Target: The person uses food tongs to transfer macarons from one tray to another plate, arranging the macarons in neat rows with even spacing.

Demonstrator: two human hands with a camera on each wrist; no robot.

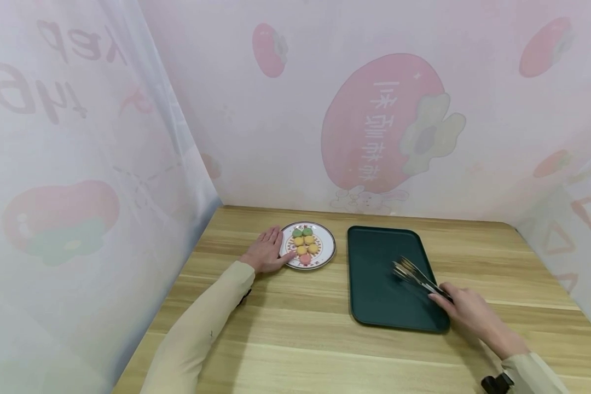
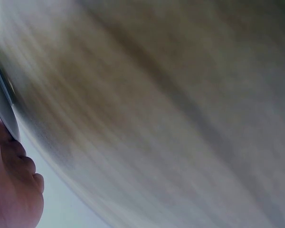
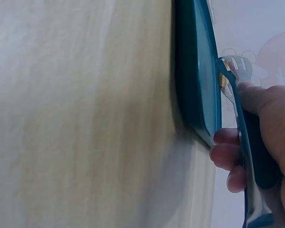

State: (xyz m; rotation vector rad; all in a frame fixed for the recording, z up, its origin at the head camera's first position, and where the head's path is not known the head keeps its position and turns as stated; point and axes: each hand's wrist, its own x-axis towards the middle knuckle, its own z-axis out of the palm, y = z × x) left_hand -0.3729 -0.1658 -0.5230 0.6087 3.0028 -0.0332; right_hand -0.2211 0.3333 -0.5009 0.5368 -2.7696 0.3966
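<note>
A round white plate (image 1: pixel 327 253) with a dark rim bears several small macarons (image 1: pixel 303 241), in green, yellow and pink rows. Against its left side rests my left hand (image 1: pixel 267 253), fingers stretched out and the thumb laid over the near rim. In the left wrist view the plate's edge (image 2: pixel 7 114) shows beside my fingers (image 2: pixel 26 164). My right hand (image 1: pixel 468 311) grips a pair of metal food tongs (image 1: pixel 421 278) by the dark handle. Their forked tips are over the dark green tray (image 1: pixel 374 306). The right wrist view shows fingers and thumb around the tongs (image 3: pixel 247 137).
The plate and tray stand side by side on a wooden table (image 1: pixel 295 339), with a strip of wood between them. A pale printed curtain (image 1: pixel 276 137) rises behind the table's back edge, and more cloth hangs at the left and right.
</note>
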